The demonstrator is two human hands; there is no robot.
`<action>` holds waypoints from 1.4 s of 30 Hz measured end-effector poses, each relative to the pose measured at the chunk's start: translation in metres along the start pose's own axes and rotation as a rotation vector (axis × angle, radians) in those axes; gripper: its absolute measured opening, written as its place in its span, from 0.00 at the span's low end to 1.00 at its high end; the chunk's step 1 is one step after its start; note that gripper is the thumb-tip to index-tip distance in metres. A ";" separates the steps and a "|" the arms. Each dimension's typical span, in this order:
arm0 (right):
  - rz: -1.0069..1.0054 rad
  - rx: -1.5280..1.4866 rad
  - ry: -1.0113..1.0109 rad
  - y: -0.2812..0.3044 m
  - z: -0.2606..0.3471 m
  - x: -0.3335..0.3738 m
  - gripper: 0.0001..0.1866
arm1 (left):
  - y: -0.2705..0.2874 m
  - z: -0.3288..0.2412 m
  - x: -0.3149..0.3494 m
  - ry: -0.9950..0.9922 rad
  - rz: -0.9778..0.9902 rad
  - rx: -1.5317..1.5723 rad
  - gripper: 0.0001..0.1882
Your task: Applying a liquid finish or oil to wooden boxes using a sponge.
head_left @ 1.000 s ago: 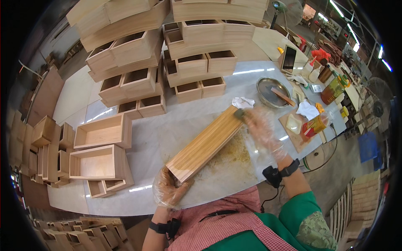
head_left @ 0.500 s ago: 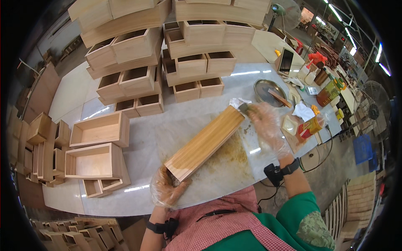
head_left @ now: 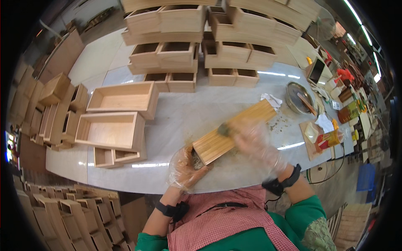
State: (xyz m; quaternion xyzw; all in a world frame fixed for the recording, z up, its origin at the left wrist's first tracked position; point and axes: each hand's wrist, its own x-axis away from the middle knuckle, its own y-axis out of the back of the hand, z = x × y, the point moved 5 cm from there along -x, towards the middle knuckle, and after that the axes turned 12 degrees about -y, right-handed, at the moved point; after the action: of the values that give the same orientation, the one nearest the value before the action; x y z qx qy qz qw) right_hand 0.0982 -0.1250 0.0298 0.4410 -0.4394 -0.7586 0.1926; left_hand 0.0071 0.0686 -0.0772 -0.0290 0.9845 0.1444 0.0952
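A long wooden box (head_left: 209, 144) lies slantwise on the grey tabletop, its upper face a wet-looking yellow-brown. My left hand (head_left: 186, 167), in a clear plastic glove, grips the near left end, fingers curled round the edge. Also gloved and smeared by motion, my right hand (head_left: 255, 144) presses a small dark green pad (head_left: 224, 130) on the middle of the upper face; its exact kind cannot be told. A crumpled white cloth (head_left: 272, 101) lies by the box's far end. Brown spots mark the table around the box.
To the right stand a round metal bowl (head_left: 296, 109) with a wooden-handled tool (head_left: 307, 103), and a red-and-yellow bottle (head_left: 328, 140) on a board. Open pale drawers (head_left: 111, 129) sit at left. Tall stacks of drawer units (head_left: 163, 58) rise behind. A phone (head_left: 316, 70) stands far right.
The pad in my right hand has moved from the box's far end down to its middle. The whole view has shifted, so the stacks and table sit differently in it.
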 end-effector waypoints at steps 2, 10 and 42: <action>0.042 0.006 -0.083 -0.004 -0.002 -0.022 0.19 | 0.000 -0.007 -0.003 -0.072 0.005 0.010 0.42; 0.199 -0.162 -0.016 -0.005 0.071 -0.035 0.18 | 0.008 -0.017 -0.003 -0.057 -0.013 0.054 0.38; -0.118 0.053 -0.388 0.022 -0.011 0.040 0.16 | 0.008 -0.018 -0.008 -0.226 -0.130 -0.192 0.33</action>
State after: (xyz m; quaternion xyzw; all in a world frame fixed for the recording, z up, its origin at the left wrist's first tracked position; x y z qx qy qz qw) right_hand 0.0842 -0.1695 0.0260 0.3165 -0.4614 -0.8274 0.0479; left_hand 0.0116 0.0712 -0.0565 -0.0854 0.9453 0.2336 0.2112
